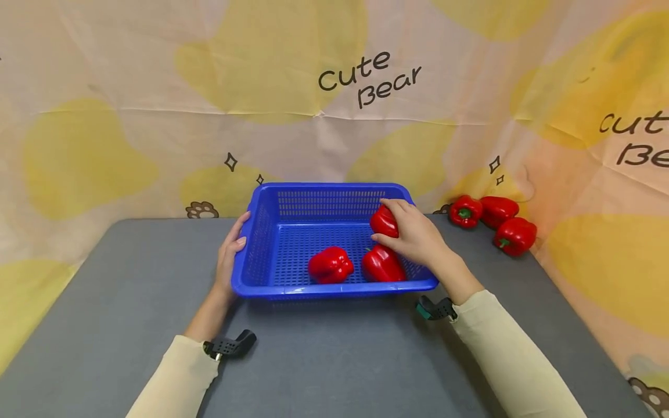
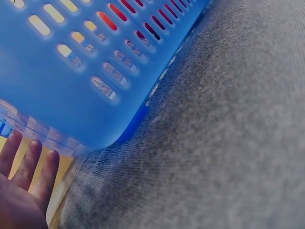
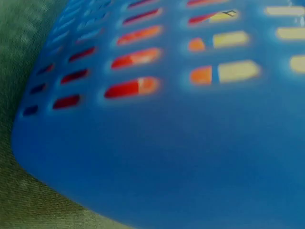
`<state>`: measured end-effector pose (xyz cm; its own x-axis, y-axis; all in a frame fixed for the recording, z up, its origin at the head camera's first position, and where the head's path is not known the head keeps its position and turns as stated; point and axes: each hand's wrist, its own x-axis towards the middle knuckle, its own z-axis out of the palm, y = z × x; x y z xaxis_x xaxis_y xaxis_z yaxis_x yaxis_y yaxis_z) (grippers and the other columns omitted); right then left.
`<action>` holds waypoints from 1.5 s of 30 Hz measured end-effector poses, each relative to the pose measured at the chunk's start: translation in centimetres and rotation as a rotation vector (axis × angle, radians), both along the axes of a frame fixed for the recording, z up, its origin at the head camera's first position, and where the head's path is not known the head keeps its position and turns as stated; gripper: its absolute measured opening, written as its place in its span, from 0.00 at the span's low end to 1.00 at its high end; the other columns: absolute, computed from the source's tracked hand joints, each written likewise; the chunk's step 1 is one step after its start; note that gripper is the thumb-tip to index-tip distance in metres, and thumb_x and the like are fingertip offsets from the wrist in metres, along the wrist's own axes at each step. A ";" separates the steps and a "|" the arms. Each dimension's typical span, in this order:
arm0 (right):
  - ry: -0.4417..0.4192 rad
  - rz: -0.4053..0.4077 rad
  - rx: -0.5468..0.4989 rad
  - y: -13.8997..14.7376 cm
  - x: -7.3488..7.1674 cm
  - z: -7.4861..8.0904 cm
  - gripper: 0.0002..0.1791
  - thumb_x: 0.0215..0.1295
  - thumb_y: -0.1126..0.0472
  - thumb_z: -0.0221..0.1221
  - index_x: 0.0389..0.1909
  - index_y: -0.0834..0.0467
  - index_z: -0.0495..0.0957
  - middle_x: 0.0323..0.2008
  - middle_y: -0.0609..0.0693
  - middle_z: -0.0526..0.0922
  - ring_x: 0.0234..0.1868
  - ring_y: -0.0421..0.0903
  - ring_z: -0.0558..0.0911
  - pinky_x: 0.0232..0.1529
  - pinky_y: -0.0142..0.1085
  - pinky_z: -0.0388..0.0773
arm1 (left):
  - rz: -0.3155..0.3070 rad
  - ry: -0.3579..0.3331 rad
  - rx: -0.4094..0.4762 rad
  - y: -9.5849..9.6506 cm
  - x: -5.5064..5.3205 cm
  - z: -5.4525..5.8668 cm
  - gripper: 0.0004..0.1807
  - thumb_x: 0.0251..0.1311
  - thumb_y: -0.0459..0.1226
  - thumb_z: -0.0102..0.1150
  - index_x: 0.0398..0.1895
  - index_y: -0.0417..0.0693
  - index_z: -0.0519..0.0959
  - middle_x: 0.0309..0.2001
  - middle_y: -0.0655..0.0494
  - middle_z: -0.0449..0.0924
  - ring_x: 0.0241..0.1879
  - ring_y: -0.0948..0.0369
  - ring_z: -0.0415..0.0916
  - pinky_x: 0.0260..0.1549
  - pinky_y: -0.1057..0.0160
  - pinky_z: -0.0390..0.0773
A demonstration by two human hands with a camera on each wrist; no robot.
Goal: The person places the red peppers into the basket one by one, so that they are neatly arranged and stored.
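A blue plastic basket (image 1: 334, 290) with slotted walls stands on the grey table. My left hand (image 1: 227, 255) is at its left side, fingertips at the outer wall just under the rim; in the left wrist view the fingers (image 2: 29, 164) look straight. Reaching over the right rim, my right hand (image 1: 415, 235) grips a red bell pepper (image 1: 384, 222) between thumb and fingers, inside the basket's right end. Right below it lies a second red bell pepper (image 1: 384, 266), and a third (image 1: 331, 265) sits to its left near the front wall. The right wrist view has only the basket's wall (image 3: 167, 157), red showing through its slots.
Three more red bell peppers, one (image 1: 465, 211) at the left, one (image 1: 499, 211) behind and one (image 1: 515, 236) in front, lie together at the table's back right corner. A printed cloth (image 1: 292, 87) hangs behind the grey table (image 1: 334, 360) and along its right side.
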<state>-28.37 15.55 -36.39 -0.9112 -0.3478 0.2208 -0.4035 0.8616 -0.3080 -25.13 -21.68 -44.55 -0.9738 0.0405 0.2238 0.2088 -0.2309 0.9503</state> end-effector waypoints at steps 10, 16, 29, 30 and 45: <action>-0.070 0.078 0.084 0.0 -2.2 0.1 0.45 0.60 0.47 0.69 0.75 0.57 0.63 0.70 0.61 0.70 0.69 0.60 0.72 0.58 0.57 0.79 | -0.010 -0.003 -0.013 0.1 0.0 0.0 0.32 0.72 0.39 0.33 0.80 0.55 0.56 0.80 0.46 0.53 0.64 0.58 0.67 0.54 0.69 0.78; -0.068 0.128 0.182 -0.3 -2.7 0.1 0.44 0.60 0.45 0.69 0.74 0.57 0.64 0.70 0.61 0.72 0.68 0.61 0.74 0.59 0.58 0.78 | 0.005 0.021 -0.019 0.0 -0.1 -0.1 0.32 0.71 0.39 0.33 0.79 0.53 0.57 0.79 0.45 0.54 0.63 0.59 0.68 0.52 0.70 0.78; -0.076 0.094 0.293 -0.4 -3.0 -0.3 0.45 0.63 0.38 0.62 0.75 0.56 0.62 0.69 0.60 0.73 0.65 0.62 0.76 0.64 0.58 0.74 | 0.012 0.018 -0.022 0.0 -0.4 -0.3 0.32 0.72 0.40 0.34 0.79 0.54 0.57 0.79 0.46 0.53 0.64 0.59 0.67 0.53 0.70 0.78; -0.081 0.090 0.296 -0.4 -3.0 -0.3 0.45 0.63 0.38 0.62 0.76 0.56 0.62 0.69 0.60 0.73 0.65 0.62 0.76 0.64 0.58 0.74 | 0.012 0.016 -0.024 0.0 -0.4 -0.3 0.32 0.72 0.40 0.34 0.79 0.55 0.57 0.79 0.46 0.53 0.64 0.59 0.67 0.53 0.70 0.78; -0.096 0.089 0.352 -0.7 -2.8 -0.2 0.43 0.67 0.36 0.58 0.75 0.56 0.62 0.68 0.60 0.75 0.64 0.60 0.77 0.67 0.56 0.71 | 0.020 0.002 -0.047 -0.1 -0.3 -0.3 0.31 0.72 0.41 0.34 0.79 0.57 0.57 0.79 0.47 0.54 0.64 0.58 0.68 0.52 0.70 0.79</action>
<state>-31.15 14.84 -36.61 -0.8849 -0.4656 -0.0112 -0.4648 0.8845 -0.0392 -25.47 -21.75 -44.84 -0.9741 0.0318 0.2240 0.2147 -0.1819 0.9596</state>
